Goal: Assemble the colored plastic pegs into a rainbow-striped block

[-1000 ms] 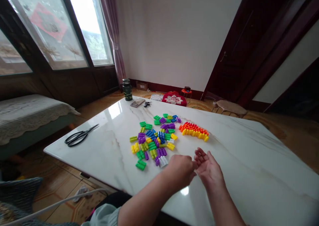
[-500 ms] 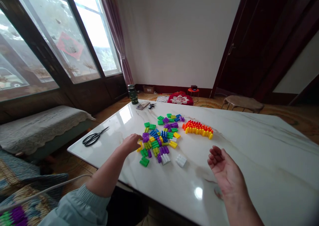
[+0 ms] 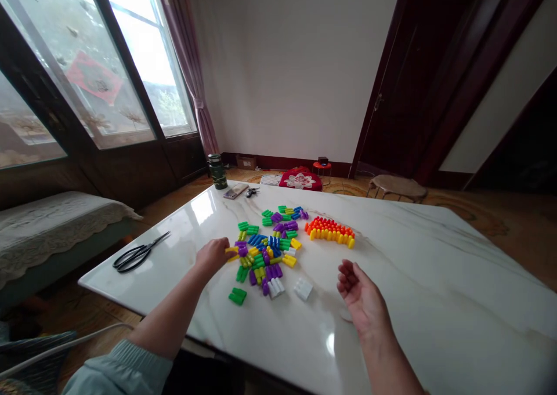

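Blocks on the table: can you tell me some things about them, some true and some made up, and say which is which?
1. The left hand touches the mixed pile of blocks. True.
2. The right hand holds a white block. False: it is open and empty; the white block lies on the table, apart from it.
3. The orange and yellow blocks sit together in their own group to the right of the pile. True.
4. The scissors lie in the middle of the pile. False: they lie apart from it, near the table's left edge.
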A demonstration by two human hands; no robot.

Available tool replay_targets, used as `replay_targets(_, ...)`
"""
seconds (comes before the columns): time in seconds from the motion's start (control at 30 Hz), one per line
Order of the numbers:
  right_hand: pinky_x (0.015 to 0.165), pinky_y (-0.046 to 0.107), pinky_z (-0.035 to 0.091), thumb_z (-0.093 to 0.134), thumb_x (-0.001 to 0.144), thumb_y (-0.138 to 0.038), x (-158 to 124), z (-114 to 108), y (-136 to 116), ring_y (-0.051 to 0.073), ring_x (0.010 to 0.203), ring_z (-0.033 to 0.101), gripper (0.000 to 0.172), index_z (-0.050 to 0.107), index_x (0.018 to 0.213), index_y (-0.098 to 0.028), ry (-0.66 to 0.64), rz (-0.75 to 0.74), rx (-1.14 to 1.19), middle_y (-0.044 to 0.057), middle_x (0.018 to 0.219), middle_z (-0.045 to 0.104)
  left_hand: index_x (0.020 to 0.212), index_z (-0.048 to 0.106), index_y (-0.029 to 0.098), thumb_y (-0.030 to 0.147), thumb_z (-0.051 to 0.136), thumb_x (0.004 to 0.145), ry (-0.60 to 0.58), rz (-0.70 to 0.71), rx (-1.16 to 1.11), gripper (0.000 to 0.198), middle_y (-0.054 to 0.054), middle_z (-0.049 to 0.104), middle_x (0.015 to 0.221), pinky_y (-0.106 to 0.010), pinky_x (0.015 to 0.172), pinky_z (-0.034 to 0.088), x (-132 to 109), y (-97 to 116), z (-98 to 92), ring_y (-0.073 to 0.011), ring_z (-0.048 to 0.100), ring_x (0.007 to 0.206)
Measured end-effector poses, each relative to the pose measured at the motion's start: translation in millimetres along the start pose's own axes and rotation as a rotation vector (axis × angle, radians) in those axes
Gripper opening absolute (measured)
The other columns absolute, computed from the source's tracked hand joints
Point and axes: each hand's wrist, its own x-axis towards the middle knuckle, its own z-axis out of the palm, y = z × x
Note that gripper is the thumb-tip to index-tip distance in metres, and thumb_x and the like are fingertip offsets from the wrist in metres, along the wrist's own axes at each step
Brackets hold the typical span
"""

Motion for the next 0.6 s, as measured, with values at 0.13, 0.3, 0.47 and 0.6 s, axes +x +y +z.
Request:
replay_targets(0.13, 0.048, 0.014, 0.046, 0.075, 0.064, -0.03, -3, 7, 13, 0.007, 0.056, 0.056, 0.024, 0.068, 0.083, -0.016, -0.033, -0.037, -0.123, 0.0, 0.071, 0.068, 0.082, 0.059, 0.017, 0.049, 0.057, 0.077, 0.025, -0.03, -0.531, 0.032, -0.003, 0.065, 0.069, -0.026, 0.061, 0.045, -4, 33, -4.5, -0.0184, 0.063, 0.071)
replay_targets(0.3, 0.056, 0.019, 0.047, 0.078, 0.062, -0.038, -15, 21, 29, 0.01, 0.066, 0.06, 0.044, 0.067, 0.1, -0.019, -0.178, -0.043, -0.424, 0.003, 0.094, 0.069, 0.083, 0.058, 0.015, 0.063, 0.065, 0.066, -0.496, 0.101, -1.184, 0.051, -0.001, 0.065, 0.072, -0.024, 0.058, 0.048, -33, 110, 14.6, -0.0113, 0.061, 0.06)
replay_targets(0.47, 0.066, 0.027, 0.05, 0.078, 0.062, -0.04, -17, 24, 33, 0.014, 0.073, 0.063, 0.063, 0.06, 0.12, -0.022, -0.299, -0.164, -0.587, 0.006, 0.115, 0.064, 0.083, 0.061, 0.012, 0.062, 0.069, 0.064, -0.684, 0.196, -1.198, 0.054, -0.003, 0.066, 0.068, -0.022, 0.057, 0.048, -52, 152, 28.2, -0.0091, 0.06, 0.057)
replay_targets(0.6, 0.07, 0.028, 0.051, 0.077, 0.066, -0.041, -12, 21, 32, 0.014, 0.075, 0.062, 0.06, 0.059, 0.119, -0.019, -0.309, -0.208, -0.594, 0.007, 0.114, 0.064, 0.084, 0.061, 0.011, 0.056, 0.073, 0.063, -0.642, 0.15, -1.253, 0.051, -0.002, 0.064, 0.062, -0.023, 0.058, 0.049, -53, 165, 33.4, -0.0103, 0.061, 0.056)
